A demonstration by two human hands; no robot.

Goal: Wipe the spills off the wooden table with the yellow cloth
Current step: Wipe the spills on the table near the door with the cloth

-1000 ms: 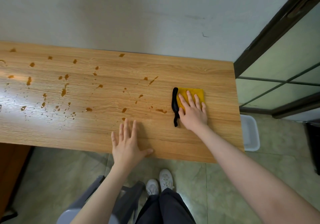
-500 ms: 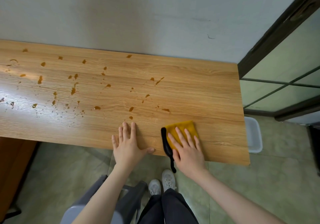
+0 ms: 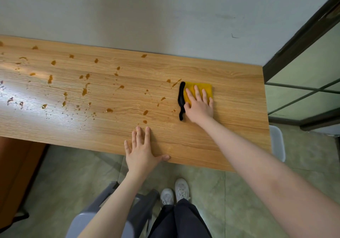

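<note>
Wooden table (image 3: 230, 83) runs across the middle of the frame, far edge against a pale wall (image 3: 147, 7). Right hand (image 3: 199, 106) lies flat on the yellow cloth (image 3: 199, 88), fingers straight and slightly spread, pressing it to the tabletop right of centre; cloth's upper part shows beyond the fingertips. A black strip (image 3: 181, 99) runs along the cloth's left edge, its lower end trailing onto the wood just beside the thumb. Left hand (image 3: 142, 153) flat on the table near the bottom edge, centre of frame, fingers extended, thumb out to the right along the edge; holds nothing. Hands well apart. Brown spills (image 3: 84, 90) scattered over the left and middle of the table, with smaller clear droplets (image 3: 81, 111) in a glare patch at left; nearest brown streak (image 3: 176, 83) sits just left of the cloth's upper corner. Below the table: green tiled floor (image 3: 248, 191), grey stool (image 3: 139, 206), white sneakers (image 3: 174, 191), dark trousers (image 3: 180, 219). White bin (image 3: 277, 142) just beyond the table's right end. Dark-framed glass door (image 3: 303, 68) at right of frame.
</note>
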